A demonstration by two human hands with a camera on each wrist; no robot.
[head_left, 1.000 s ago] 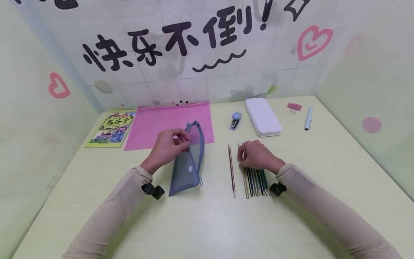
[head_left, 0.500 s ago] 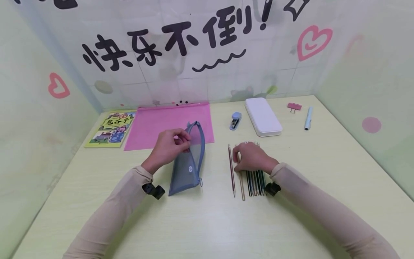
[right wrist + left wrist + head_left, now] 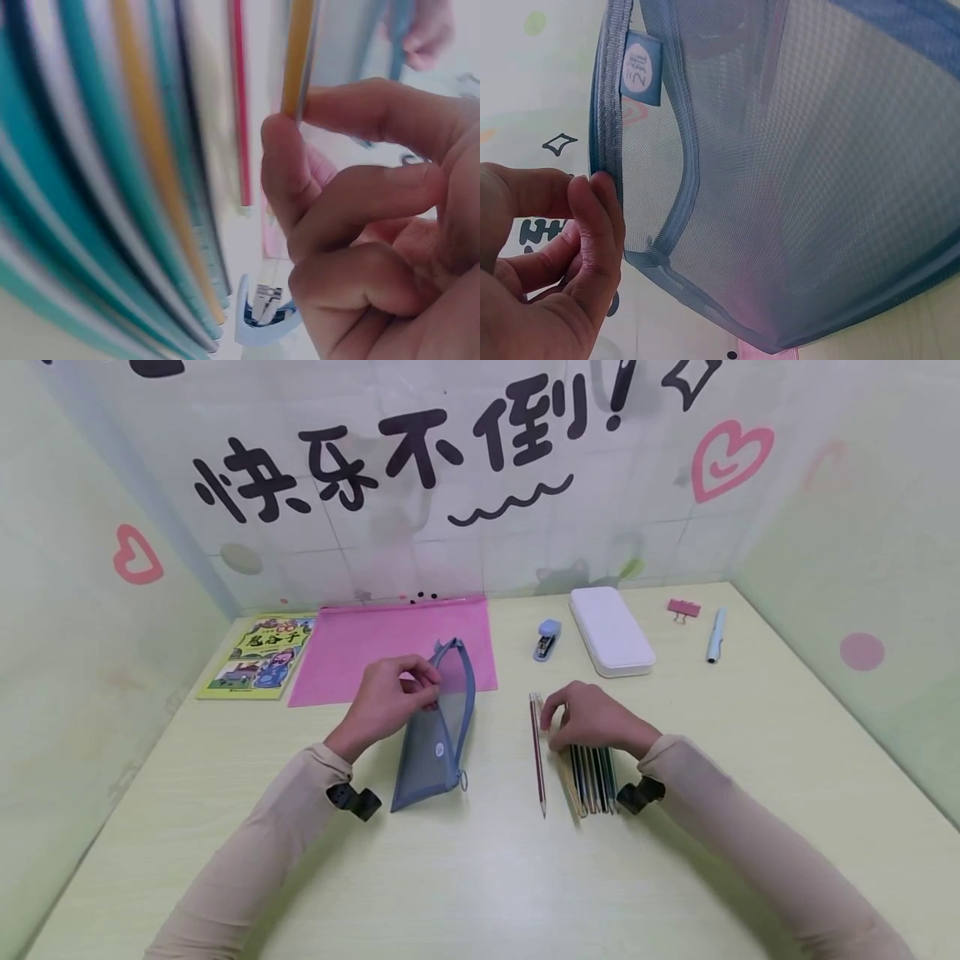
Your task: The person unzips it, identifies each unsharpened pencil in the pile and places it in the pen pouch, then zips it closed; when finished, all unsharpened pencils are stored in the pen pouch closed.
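My left hand [image 3: 386, 697] pinches the zipper edge of a blue-grey mesh pencil pouch [image 3: 429, 760], holding it upright with its mouth gaping. In the left wrist view the fingertips grip the zipper tape just below a small label [image 3: 641, 69]. To the right, my right hand [image 3: 600, 718] pinches a yellow pencil [image 3: 298, 56] between thumb and forefinger, and the other fingers are curled. That pencil slants beside a row of dark and green pencils [image 3: 598, 781], partly hidden by the hand. A dark red pencil [image 3: 538, 764] lies alone left of the row.
Behind are a pink zip folder [image 3: 375, 647], a comic-style book [image 3: 258, 656], a blue stapler [image 3: 547, 640] and a white case [image 3: 611, 631]. A pink binder clip [image 3: 683, 608] and light blue pen [image 3: 716, 635] lie at the back right. Walls border the table.
My right hand slid left with the yellow pencil, away from the row, then shifted slightly back right. The pencil now slants, its upper end toward the red pencil. The left hand stays put.
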